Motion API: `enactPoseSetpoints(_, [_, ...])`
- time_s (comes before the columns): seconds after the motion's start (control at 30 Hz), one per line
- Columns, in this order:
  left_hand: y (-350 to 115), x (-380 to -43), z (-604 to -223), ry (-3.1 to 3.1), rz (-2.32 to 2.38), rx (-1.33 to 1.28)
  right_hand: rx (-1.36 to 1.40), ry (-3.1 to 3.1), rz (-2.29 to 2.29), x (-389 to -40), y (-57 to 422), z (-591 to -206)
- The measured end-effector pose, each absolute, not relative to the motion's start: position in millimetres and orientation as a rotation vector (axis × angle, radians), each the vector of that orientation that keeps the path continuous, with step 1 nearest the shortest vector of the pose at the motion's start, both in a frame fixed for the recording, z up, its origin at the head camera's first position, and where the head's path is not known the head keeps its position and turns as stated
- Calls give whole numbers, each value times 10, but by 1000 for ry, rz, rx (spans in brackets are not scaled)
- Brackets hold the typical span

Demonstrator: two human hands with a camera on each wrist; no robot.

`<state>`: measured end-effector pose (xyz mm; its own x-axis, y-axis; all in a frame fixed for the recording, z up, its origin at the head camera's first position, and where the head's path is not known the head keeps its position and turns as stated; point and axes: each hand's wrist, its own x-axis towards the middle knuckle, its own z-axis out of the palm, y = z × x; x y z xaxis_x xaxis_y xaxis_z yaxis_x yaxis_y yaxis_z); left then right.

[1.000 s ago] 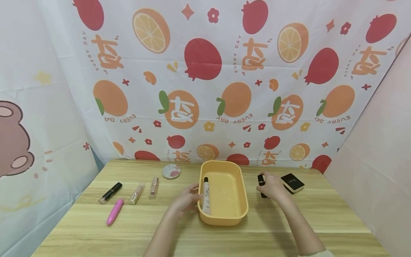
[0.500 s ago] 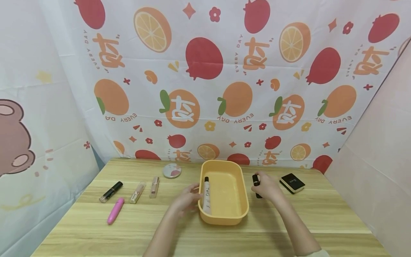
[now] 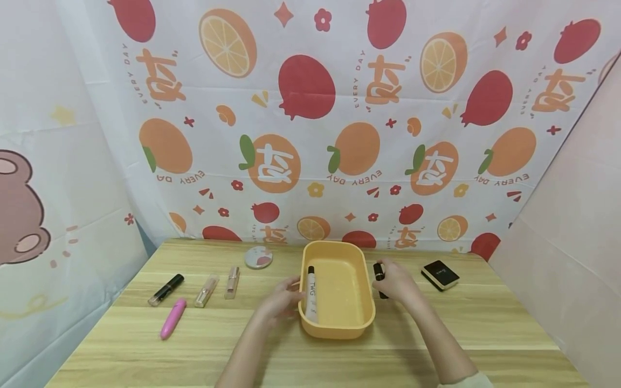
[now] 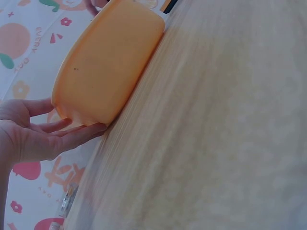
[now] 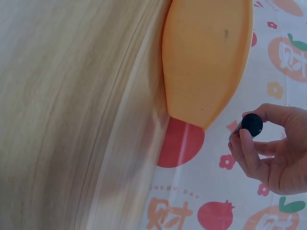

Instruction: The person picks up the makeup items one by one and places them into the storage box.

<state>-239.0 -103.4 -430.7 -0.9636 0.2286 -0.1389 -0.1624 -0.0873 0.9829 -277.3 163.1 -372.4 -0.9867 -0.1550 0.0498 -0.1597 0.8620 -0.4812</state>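
My right hand [image 3: 399,283] pinches a black lipstick-like tube [image 3: 379,271] just off the right side of a yellow plastic bin [image 3: 338,333]. The right wrist view shows the round end of the black tube [image 5: 252,125] between thumb and fingers, raised off the table. My left hand [image 3: 280,303] rests against the bin's left side. In the left wrist view, the thumb is at the rim and the extended fingers lie along the lower wall of the bin [image 4: 108,67]. A white tube marked TWG [image 3: 311,296] with a black cap lies inside the bin, along its left wall.
Left on the wooden table [image 3: 271,361] lie a black-capped tube [image 3: 166,290], a pink tube [image 3: 173,319], two clear-and-pink lipstick tubes [image 3: 207,291] and a round compact [image 3: 259,257]. A black square case [image 3: 440,275] lies at right. Patterned cloth [image 3: 310,161] hangs behind the table.
My right hand has carried the black tube leftward, from near the black case to beside the bin. The left hand stays at the bin.
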Motion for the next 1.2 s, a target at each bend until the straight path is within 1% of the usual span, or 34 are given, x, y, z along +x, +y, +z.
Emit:
enactPoseSetpoints(0.33, [-1050, -2450, -4358, 1947, 2100, 74, 294, -3018, 736, -2773, 1541, -3732])
enactPoseSetpoints(0.8, [-1056, -2424, -4300, 1952, 2120, 86, 333, -3015, 772, -2766, 1369, -3720])
enactPoseSetpoints(1.2, [-1033, -2412, -4306, 1946, 2126, 53, 334, -3026, 958, -2701, 1241, -3760])
